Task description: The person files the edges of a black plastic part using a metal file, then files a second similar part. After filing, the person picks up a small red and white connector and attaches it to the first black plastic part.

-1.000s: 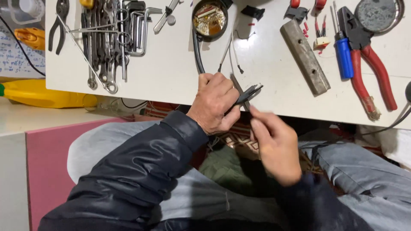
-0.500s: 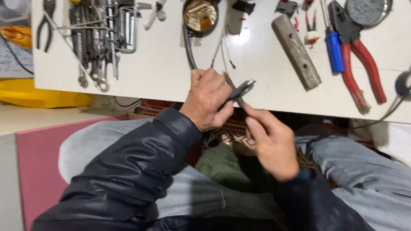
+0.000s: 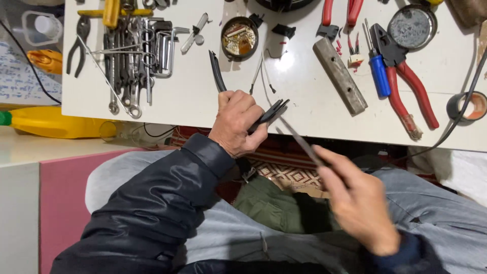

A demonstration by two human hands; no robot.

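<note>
The left hand (image 3: pixel 237 123) is closed around black-handled pliers (image 3: pixel 269 112), at the near edge of the white table (image 3: pixel 193 109); the pliers' nose points to the right, and one black handle sticks out behind the fingers over the table. The right hand (image 3: pixel 357 203), blurred, is below that edge and pinches a thin grey strip (image 3: pixel 299 142) that reaches up toward the pliers' nose. On the table, a grey metal bar (image 3: pixel 339 75) and a blue screwdriver (image 3: pixel 378 73) lie right of the pliers, and wrenches (image 3: pixel 129 66) lie to the left.
</note>
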